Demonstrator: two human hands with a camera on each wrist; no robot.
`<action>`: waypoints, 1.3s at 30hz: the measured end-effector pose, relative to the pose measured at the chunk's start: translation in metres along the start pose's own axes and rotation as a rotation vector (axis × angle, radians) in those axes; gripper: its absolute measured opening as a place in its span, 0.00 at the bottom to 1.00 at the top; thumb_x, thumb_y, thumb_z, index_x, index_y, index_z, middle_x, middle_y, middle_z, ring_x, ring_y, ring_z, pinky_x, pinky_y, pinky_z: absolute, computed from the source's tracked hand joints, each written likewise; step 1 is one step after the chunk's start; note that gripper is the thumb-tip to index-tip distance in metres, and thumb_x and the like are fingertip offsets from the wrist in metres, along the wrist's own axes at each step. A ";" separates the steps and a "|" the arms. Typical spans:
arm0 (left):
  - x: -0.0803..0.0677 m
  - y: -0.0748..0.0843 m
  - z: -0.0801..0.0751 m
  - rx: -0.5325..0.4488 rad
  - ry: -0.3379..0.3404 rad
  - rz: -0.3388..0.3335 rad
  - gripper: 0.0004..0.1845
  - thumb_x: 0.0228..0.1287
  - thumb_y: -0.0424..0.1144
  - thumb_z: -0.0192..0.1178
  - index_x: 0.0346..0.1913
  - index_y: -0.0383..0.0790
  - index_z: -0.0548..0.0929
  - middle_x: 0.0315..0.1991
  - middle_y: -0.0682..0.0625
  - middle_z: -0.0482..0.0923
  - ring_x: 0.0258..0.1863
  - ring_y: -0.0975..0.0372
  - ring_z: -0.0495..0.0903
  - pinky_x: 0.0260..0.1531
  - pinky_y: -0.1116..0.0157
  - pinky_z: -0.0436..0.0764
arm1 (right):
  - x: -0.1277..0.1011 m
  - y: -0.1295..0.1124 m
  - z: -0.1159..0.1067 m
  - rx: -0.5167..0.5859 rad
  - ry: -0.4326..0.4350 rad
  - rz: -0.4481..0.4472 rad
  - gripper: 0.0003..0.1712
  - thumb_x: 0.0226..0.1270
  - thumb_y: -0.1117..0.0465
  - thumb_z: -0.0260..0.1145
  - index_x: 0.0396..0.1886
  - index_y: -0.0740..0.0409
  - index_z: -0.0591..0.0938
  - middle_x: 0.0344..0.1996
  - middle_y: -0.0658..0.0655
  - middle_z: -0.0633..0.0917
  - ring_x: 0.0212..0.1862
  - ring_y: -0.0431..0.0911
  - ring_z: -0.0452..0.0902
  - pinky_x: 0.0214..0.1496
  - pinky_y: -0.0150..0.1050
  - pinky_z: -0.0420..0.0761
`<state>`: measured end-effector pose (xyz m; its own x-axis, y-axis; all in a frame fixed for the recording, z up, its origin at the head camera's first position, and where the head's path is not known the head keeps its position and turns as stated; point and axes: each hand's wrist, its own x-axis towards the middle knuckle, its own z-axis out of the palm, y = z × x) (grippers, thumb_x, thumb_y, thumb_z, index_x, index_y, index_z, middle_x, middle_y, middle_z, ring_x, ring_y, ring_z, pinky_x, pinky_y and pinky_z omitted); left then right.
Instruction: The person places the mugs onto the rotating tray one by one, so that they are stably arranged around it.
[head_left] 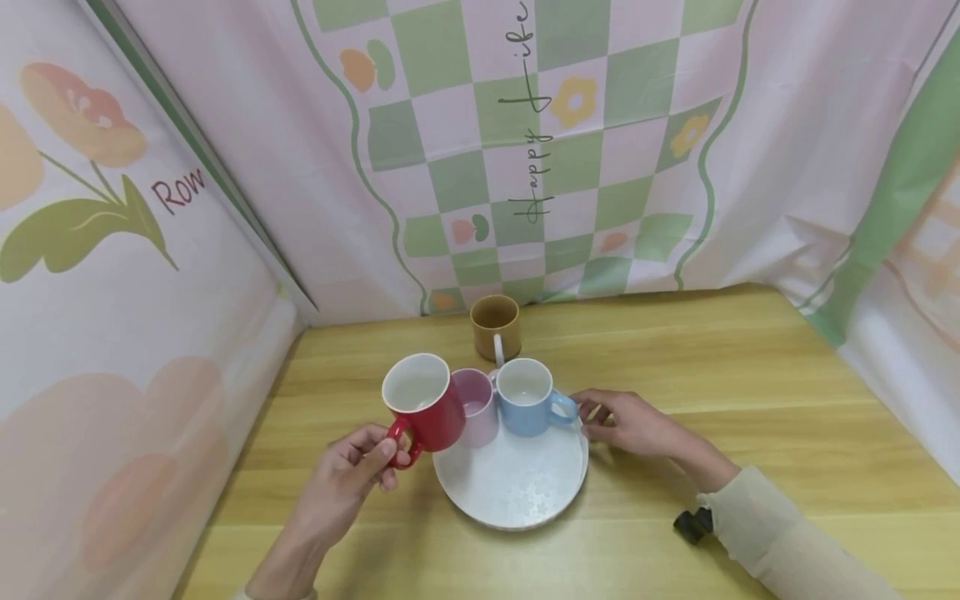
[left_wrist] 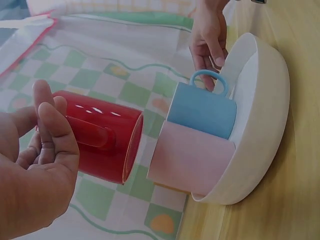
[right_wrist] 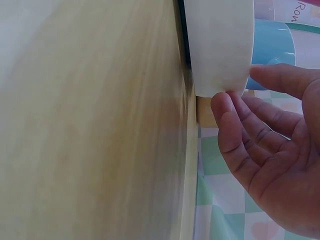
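A red mug [head_left: 441, 423] with a white inside is held by its handle in my left hand [head_left: 337, 483], tilted and raised at the left of a round white tray [head_left: 517, 496]. On the tray a pink mug [left_wrist: 187, 160] and a light blue mug [head_left: 525, 414] stand side by side at the back. My right hand [head_left: 633, 423] is at the tray's right rim, close to the blue mug's handle. In the right wrist view, its thumb and fingertips [right_wrist: 221, 102] touch the tray's edge, the fingers loosely bent.
Behind the tray a brown mug [head_left: 497, 337] stands on the wooden table [head_left: 660, 550], its handle toward me. Patterned cloth [head_left: 525, 150] hangs along the back and sides. A small black object [head_left: 693, 525] is by my right sleeve.
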<state>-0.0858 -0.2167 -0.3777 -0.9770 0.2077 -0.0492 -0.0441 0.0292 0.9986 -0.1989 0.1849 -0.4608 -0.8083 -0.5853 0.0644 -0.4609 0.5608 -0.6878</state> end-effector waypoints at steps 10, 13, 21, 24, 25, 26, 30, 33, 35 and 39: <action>0.000 -0.001 0.012 0.036 -0.064 0.007 0.19 0.74 0.39 0.57 0.49 0.19 0.75 0.35 0.55 0.84 0.28 0.68 0.79 0.31 0.74 0.81 | -0.001 0.002 0.000 -0.002 -0.001 -0.010 0.26 0.66 0.63 0.67 0.63 0.62 0.77 0.42 0.53 0.86 0.41 0.39 0.82 0.43 0.31 0.84; 0.001 -0.003 0.017 0.034 -0.093 0.007 0.20 0.74 0.39 0.57 0.49 0.18 0.74 0.35 0.55 0.84 0.28 0.68 0.79 0.30 0.74 0.81 | -0.001 0.002 0.000 0.002 0.003 -0.016 0.26 0.66 0.63 0.67 0.63 0.63 0.77 0.41 0.53 0.86 0.40 0.39 0.82 0.42 0.31 0.84; 0.005 -0.009 0.029 0.025 -0.199 0.069 0.16 0.74 0.36 0.55 0.46 0.20 0.76 0.35 0.55 0.84 0.27 0.69 0.79 0.30 0.74 0.82 | 0.000 0.002 0.001 0.000 0.013 -0.018 0.25 0.66 0.63 0.68 0.62 0.64 0.77 0.41 0.54 0.86 0.40 0.40 0.82 0.41 0.31 0.84; 0.007 -0.012 0.034 0.008 -0.229 0.068 0.15 0.74 0.35 0.56 0.46 0.20 0.76 0.35 0.55 0.84 0.27 0.69 0.78 0.31 0.74 0.82 | -0.001 0.002 0.001 -0.006 0.018 -0.019 0.25 0.66 0.63 0.68 0.62 0.64 0.77 0.41 0.54 0.86 0.40 0.39 0.82 0.41 0.31 0.84; 0.008 -0.013 0.035 0.005 -0.237 0.066 0.15 0.74 0.35 0.56 0.46 0.20 0.76 0.35 0.56 0.84 0.27 0.69 0.78 0.31 0.74 0.82 | -0.001 0.002 0.001 -0.008 0.019 -0.021 0.26 0.66 0.64 0.68 0.62 0.64 0.77 0.41 0.54 0.86 0.40 0.39 0.82 0.41 0.31 0.84; 0.009 -0.013 0.037 0.002 -0.244 0.063 0.15 0.74 0.35 0.56 0.46 0.20 0.76 0.35 0.56 0.84 0.27 0.69 0.79 0.31 0.74 0.82 | -0.001 0.002 0.001 -0.012 0.019 -0.023 0.26 0.66 0.63 0.68 0.62 0.64 0.77 0.41 0.53 0.86 0.40 0.39 0.82 0.41 0.31 0.84; 0.011 -0.017 0.042 0.002 -0.270 0.046 0.15 0.74 0.36 0.56 0.46 0.21 0.75 0.35 0.57 0.84 0.27 0.69 0.79 0.31 0.74 0.81 | 0.000 0.003 0.001 -0.016 0.020 -0.029 0.26 0.65 0.63 0.68 0.62 0.64 0.77 0.41 0.54 0.86 0.40 0.39 0.82 0.41 0.31 0.84; 0.013 -0.020 0.047 0.008 -0.285 0.034 0.16 0.74 0.37 0.56 0.46 0.21 0.76 0.36 0.57 0.83 0.26 0.69 0.79 0.31 0.74 0.81 | 0.000 0.002 0.002 -0.012 0.022 -0.024 0.26 0.65 0.63 0.68 0.62 0.64 0.77 0.41 0.54 0.86 0.39 0.39 0.82 0.41 0.31 0.84; 0.015 -0.022 0.050 0.015 -0.293 0.028 0.16 0.74 0.38 0.57 0.46 0.22 0.76 0.36 0.56 0.83 0.26 0.69 0.80 0.31 0.74 0.81 | 0.000 0.002 0.001 -0.010 0.018 -0.026 0.26 0.65 0.63 0.68 0.62 0.64 0.77 0.40 0.54 0.86 0.39 0.39 0.82 0.41 0.31 0.84; 0.018 -0.027 0.057 0.017 -0.307 0.001 0.17 0.73 0.39 0.58 0.46 0.23 0.76 0.36 0.54 0.83 0.26 0.69 0.81 0.31 0.73 0.82 | -0.001 0.001 0.001 -0.013 0.010 -0.008 0.26 0.65 0.63 0.68 0.62 0.64 0.77 0.41 0.53 0.86 0.41 0.39 0.82 0.42 0.31 0.84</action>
<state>-0.0904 -0.1582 -0.4066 -0.8681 0.4934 -0.0545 -0.0375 0.0443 0.9983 -0.1983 0.1854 -0.4617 -0.8083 -0.5837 0.0771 -0.4718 0.5639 -0.6778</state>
